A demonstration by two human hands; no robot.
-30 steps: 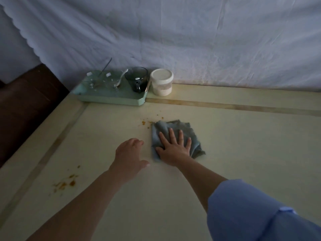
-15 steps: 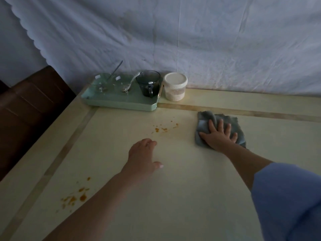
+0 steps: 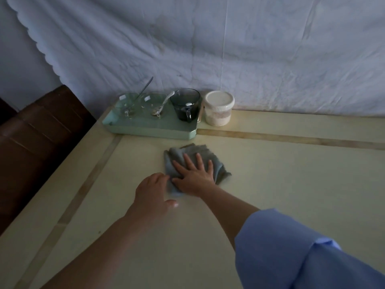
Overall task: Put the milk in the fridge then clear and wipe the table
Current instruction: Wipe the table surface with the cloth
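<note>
A cream table (image 3: pixel 291 184) fills the view. My right hand (image 3: pixel 194 174) lies flat with spread fingers on a crumpled grey cloth (image 3: pixel 200 152), pressing it to the tabletop just in front of the green tray (image 3: pixel 150 130). My left hand (image 3: pixel 152 192) rests on the table right beside the cloth's near left corner, fingers loosely curled and holding nothing. No crumbs show around the cloth. No milk or fridge is in view.
The tray at the back holds two glass bowls (image 3: pixel 129 103) with spoons and a dark glass mug (image 3: pixel 185 106). A lidded jar (image 3: pixel 218 108) stands right of it. A white sheet (image 3: pixel 229 49) hangs behind. A brown chair (image 3: pixel 37 138) stands at the left edge.
My right hand has slid the cloth from the right back to the left, over the spot where orange crumbs lay near the tray. My left hand stayed on the table.
</note>
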